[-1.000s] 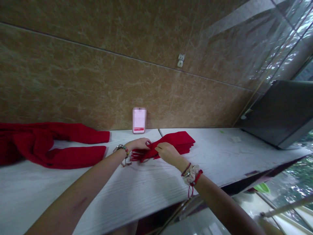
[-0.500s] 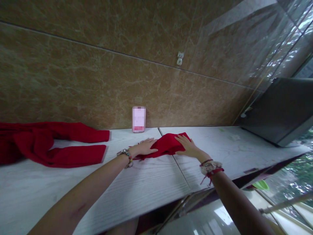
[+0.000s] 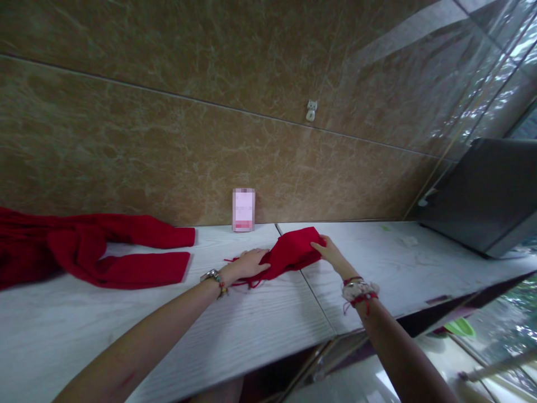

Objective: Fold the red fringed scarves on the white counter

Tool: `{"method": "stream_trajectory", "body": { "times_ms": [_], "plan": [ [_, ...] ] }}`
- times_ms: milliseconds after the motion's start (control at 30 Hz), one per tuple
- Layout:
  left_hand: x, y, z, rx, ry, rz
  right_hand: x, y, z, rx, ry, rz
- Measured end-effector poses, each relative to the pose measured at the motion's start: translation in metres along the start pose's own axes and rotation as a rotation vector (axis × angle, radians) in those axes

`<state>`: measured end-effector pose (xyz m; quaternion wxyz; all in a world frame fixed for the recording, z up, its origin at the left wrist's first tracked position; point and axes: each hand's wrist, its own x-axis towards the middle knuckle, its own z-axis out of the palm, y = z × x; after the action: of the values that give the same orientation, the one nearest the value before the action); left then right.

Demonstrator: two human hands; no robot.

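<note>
A folded red cloth (image 3: pixel 293 251) with thin red strings at its left end lies across the seam of the white counter (image 3: pixel 260 319). My left hand (image 3: pixel 250 264) rests flat on the strung end, fingers stretched out. At the other end, my right hand (image 3: pixel 329 250) pinches the cloth's edge between thumb and fingers, lifting it slightly. Farther left lies a second red garment (image 3: pixel 142 271), with two long tubes side by side, sleeves or legs; its far part is bunched and cut off by the view.
A phone (image 3: pixel 244 210) with a blurred screen leans against the brown marbled wall (image 3: pixel 168 140). A small white cat-shaped hook (image 3: pixel 311 110) is on that wall. A dark grey boxy appliance (image 3: pixel 490 196) stands at the counter's right end. A green basin (image 3: pixel 460 327) is below, past the front edge.
My right hand has gone from lying spread on the cloth to gripping its right edge, which has risen a little. My left hand stays on the cloth. The view has shifted slightly.
</note>
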<state>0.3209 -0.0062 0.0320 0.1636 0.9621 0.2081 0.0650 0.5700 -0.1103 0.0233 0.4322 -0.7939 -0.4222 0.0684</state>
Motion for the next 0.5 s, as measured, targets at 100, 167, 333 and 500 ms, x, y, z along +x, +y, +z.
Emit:
{"method": "stream_trajectory", "body": {
  "times_ms": [100, 167, 333, 500],
  "plan": [
    [0.008, -0.002, -0.003, -0.029, 0.075, -0.093, 0.004, -0.007, 0.005, 0.175, -0.120, -0.024],
    [0.012, -0.009, -0.010, -0.054, 0.146, -0.198, 0.007, -0.014, 0.012, 0.272, -0.225, -0.066],
    [0.007, -0.035, -0.038, -0.122, 0.372, -0.004, 0.018, -0.044, 0.058, 0.505, -0.534, -0.071],
    [-0.023, -0.043, -0.061, 0.020, 0.008, 0.334, 0.019, -0.094, 0.110, 0.447, -0.568, -0.153]
  ]
}}
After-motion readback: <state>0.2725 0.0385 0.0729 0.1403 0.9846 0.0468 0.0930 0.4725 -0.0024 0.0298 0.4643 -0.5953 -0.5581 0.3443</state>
